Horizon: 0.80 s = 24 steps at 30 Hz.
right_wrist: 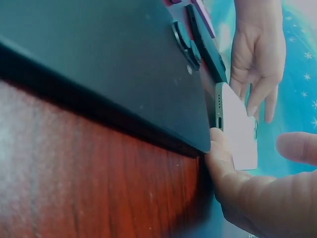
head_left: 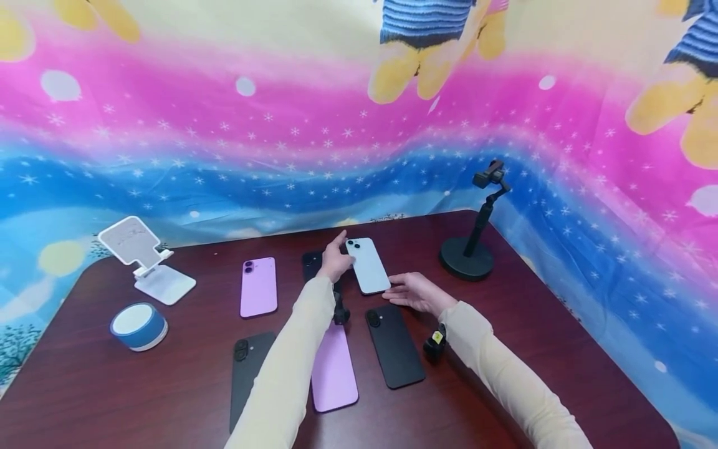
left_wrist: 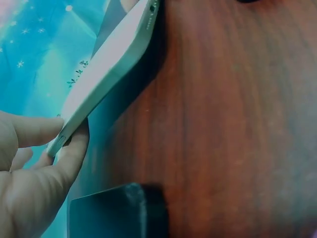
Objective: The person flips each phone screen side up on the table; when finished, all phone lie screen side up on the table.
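Note:
A white phone lies back up toward the far side of the table, its two-lens camera at the far left corner. My left hand pinches it there, thumb on the back and fingers under the edge in the left wrist view, where the phone shows tilted off the wood. At the phone's near right corner is my right hand, its fingers extended and fingertips right at the bottom edge by the charging port. The right thumb stands apart from the phone. Just nearer lies a black phone, back up.
Another black phone is partly behind my left hand. Two purple phones and a dark phone lie leftward, the latter partly under my sleeve. A white folding stand and blue-white round object stand left; a black stand stands right.

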Motion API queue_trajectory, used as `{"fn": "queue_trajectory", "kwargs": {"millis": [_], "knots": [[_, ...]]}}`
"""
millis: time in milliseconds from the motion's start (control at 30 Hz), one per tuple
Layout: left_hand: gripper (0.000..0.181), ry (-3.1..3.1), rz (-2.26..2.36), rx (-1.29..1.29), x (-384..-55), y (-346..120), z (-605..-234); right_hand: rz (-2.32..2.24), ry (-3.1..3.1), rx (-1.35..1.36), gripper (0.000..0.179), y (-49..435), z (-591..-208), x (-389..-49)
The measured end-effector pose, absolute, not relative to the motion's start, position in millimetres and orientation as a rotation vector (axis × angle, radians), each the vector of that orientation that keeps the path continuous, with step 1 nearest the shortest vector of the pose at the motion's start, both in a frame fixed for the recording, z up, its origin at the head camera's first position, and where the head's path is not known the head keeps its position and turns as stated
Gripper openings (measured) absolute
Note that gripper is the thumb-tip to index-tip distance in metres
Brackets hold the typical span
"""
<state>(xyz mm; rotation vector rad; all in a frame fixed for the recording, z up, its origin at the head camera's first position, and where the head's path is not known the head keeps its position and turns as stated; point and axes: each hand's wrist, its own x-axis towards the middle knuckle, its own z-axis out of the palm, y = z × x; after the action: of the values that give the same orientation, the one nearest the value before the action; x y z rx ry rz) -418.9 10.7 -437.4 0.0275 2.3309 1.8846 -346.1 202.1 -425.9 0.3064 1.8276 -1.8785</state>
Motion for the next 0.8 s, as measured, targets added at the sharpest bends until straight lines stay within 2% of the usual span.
{"fn": "queue_trajectory", "kwargs": {"millis": [267,533,733,800], "knots": [[0.090,2.335,1.866,-0.095,-410.2,4.0,-436.3,-1.740,2.088,0.144,0.061,188.1,-426.9,-343.7],[0.081,2.259,1.907,-0.173,-408.5,2.9,-437.9,-1.642,2.264,0.154,0.058,174.1,-429.5,-345.1],[0.074,2.131,2.064,-0.144,-404.0,3.4,-430.9,-1.550,2.403,0.132,0.060,169.1,-432.1,-344.4],[0.070,2.096,2.094,-0.123,-402.9,3.4,-427.9,-1.506,2.461,0.115,0.055,168.0,-431.8,-344.3]]}}
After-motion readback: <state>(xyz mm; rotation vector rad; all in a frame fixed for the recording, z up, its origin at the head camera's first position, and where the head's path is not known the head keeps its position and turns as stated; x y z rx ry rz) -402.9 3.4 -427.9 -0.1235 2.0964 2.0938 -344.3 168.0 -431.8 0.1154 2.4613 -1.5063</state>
